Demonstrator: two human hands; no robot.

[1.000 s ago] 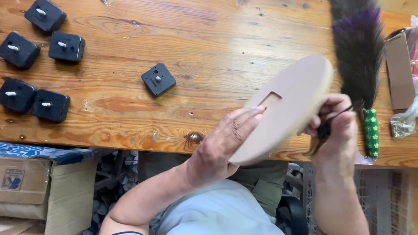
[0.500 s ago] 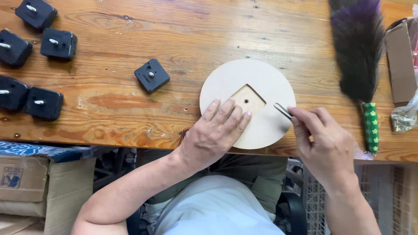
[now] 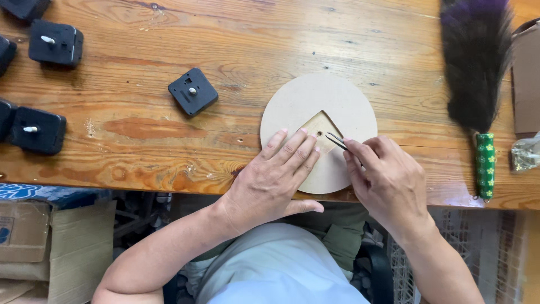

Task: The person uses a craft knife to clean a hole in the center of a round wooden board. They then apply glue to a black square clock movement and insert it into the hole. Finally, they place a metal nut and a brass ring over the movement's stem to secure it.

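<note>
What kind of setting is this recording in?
Probably a small craft workbench for putting clocks together: a bare wooden table, black clock movements laid out, and a round board being worked with tweezers.

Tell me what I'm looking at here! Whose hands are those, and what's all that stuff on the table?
The camera sits on a person's head and looks down, so you see their own two hands over a wooden table. The left hand lies flat on a round wooden disc with a square hollow in its middle. The right hand pinches thin metal tweezers, whose tips point into that hollow. Black square boxes with little white pins lie to the left; the nearest one is beside the disc. On the right lies a dark feather duster with a green handle.
</note>
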